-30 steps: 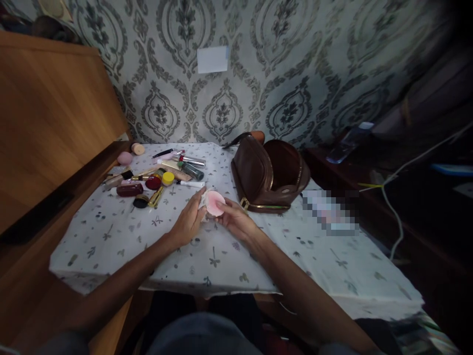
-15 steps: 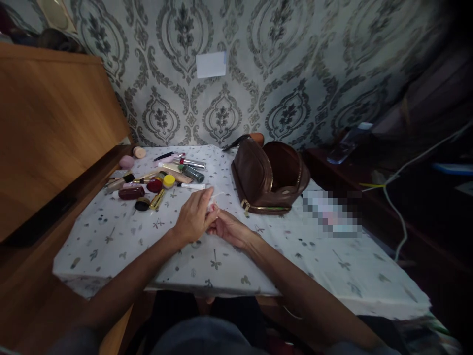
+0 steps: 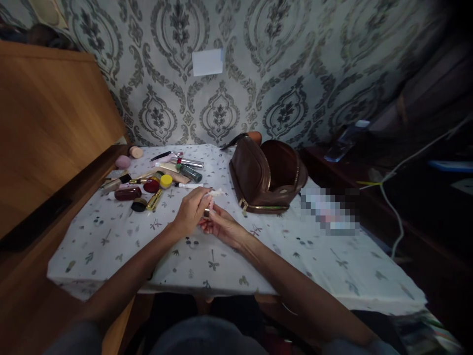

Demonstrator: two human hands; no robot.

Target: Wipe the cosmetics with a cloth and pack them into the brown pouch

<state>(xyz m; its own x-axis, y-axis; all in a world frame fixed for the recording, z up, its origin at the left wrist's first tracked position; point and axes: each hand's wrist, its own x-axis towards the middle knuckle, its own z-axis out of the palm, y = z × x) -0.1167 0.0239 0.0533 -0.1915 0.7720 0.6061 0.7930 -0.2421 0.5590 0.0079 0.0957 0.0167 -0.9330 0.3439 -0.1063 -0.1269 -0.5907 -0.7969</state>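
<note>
Both hands meet above the patterned tablecloth, in front of the cosmetics. My left hand (image 3: 190, 212) is closed round a white tissue (image 3: 217, 192), whose crumpled end sticks out past the fingertips. Fingers of my right hand (image 3: 223, 226) are closed on a small pinkish item with a shiny band (image 3: 207, 212), which touches the tissue; its exact kind is hard to make out. Right of the hands stands a brown bag (image 3: 268, 177), unzipped and open at the top. To the left lie a yellow-lidded jar (image 3: 166, 181), a red round case (image 3: 151, 185) and a gold tube (image 3: 154, 200).
More cosmetics, including a dark red bottle (image 3: 127, 194) and a green bottle (image 3: 189, 172), lie at the left. A wooden panel (image 3: 55, 123) borders the left side. At the right are a blurred-out item (image 3: 330, 212), a clear bottle (image 3: 345, 143) and a pale cable (image 3: 398, 212).
The pinkish item with the shiny band now shows between my hands, and more of the tissue sticks out. The whole view has shifted slightly.
</note>
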